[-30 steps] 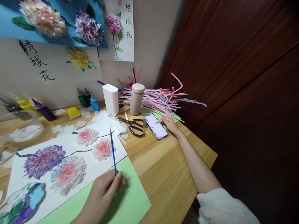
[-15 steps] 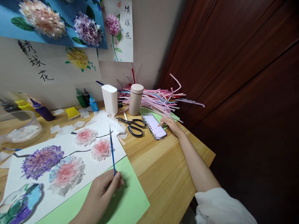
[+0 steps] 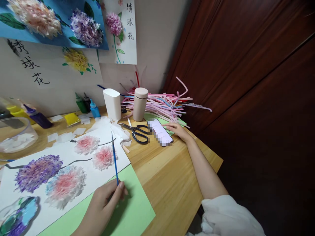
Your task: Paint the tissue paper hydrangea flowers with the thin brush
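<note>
Pixelation masks parts of the phone (image 3: 161,131) beside the right hand (image 3: 180,132), whose loosely extended fingers grip nothing; contact is unclear. The left hand (image 3: 104,200) pinches a paintbrush (image 3: 114,158) above cut-off paper (image 3: 93,178); counter (image 3: 164,173) stretches between.

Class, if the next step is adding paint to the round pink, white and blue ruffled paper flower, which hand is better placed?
Probably the left hand: it holds the slim blue paintbrush, nearer that ruffled flower. The right hand sits beside the lit-screened rectangular phone, farther off.
</note>
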A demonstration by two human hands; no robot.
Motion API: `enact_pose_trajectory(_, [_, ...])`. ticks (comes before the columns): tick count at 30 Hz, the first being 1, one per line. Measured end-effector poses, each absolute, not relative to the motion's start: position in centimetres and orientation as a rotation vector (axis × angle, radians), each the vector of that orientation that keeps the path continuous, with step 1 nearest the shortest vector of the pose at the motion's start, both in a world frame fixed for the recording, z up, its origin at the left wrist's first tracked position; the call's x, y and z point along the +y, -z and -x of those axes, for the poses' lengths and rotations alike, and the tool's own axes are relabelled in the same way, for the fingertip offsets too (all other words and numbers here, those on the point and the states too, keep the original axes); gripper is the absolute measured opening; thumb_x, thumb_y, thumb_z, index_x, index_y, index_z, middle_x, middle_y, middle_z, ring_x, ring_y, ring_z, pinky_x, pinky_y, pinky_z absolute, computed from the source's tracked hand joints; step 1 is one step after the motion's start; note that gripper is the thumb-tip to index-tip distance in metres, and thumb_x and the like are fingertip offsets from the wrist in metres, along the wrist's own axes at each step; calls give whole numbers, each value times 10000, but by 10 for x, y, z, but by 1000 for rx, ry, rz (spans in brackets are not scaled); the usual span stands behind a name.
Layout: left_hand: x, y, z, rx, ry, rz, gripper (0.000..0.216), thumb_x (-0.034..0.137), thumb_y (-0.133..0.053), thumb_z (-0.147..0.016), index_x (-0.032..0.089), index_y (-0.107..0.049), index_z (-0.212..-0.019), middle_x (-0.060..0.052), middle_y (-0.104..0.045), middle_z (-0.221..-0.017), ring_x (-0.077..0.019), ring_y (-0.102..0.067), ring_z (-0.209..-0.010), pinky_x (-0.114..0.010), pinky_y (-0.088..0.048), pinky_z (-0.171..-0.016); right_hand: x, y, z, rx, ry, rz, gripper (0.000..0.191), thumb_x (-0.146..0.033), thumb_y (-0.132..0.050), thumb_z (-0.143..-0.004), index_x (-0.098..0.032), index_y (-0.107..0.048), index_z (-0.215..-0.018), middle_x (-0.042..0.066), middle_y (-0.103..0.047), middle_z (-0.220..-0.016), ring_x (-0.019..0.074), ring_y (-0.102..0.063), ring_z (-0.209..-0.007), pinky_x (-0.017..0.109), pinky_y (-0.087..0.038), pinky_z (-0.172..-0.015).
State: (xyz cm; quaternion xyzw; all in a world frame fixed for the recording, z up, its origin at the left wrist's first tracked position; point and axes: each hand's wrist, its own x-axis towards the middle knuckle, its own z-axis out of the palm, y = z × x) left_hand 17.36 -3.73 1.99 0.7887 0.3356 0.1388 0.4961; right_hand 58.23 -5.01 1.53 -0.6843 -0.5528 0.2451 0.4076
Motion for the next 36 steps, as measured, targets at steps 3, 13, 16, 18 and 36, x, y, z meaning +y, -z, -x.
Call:
enact_pose_trajectory(3, [-38,-21,-173,813,-346,-1914,470,495,-351,-936,192,-621,-700,-8,-590,-614,-144,-545,-573,-234,-409,-571,-61,-24,-581,-1460,-696,1742,848,-397,-807,-587,-285,-459,-1352,58,-586,-1136,224,-524,-1076,374,-399,-974])
enact_pose_trajectory(13, [-38,-21,-175,809,-359,-1923,475,499,-348,-936,194,-621,-695,-8,-594,-609,-143,-546,-565,-235,-413,-570,-64,-31,-575,-1647,-768,1840,1102,-383,-858,-493,-336,-280,-1430,60,-228,-1536,291,-214,-1416,450,-177,-1159])
enact_pose_trajectory(16, [-38,-20,-174,816,-358,-1923,475,500,-352,-934,193,-623,-692,-12,-601,-610,-145,-549,-562,-234,-417,-558,-64,-27,-578,-1532,-769,1799,999,-368,-850,-515,-332,-370,-1391,66,-340,-1486,288,-364,-1339,439,-296,-1108])
enact_pose_trajectory(18, [-38,-20,-174,817,-355,-1918,481,505,-349,-933,191,-623,-693,-14,-601,-612,-145,-550,-563,-233,-420,-556,-62,-23,-580,-1441,-753,1788,861,-374,-812,-580,-327,-432,-1351,65,-412,-1440,269,-448,-1270,422,-369,-1055])
enact_pose_trajectory(36, [-38,-19,-174,814,-374,-1922,453,478,-364,-934,192,-621,-693,-7,-592,-607,-143,-541,-561,-222,-418,-565,-22,11,-563,-1136,-361,1823,560,-407,-647,-715,-243,-545,-1242,5,-584,-793,158,-514,-718,316,-450,-723])
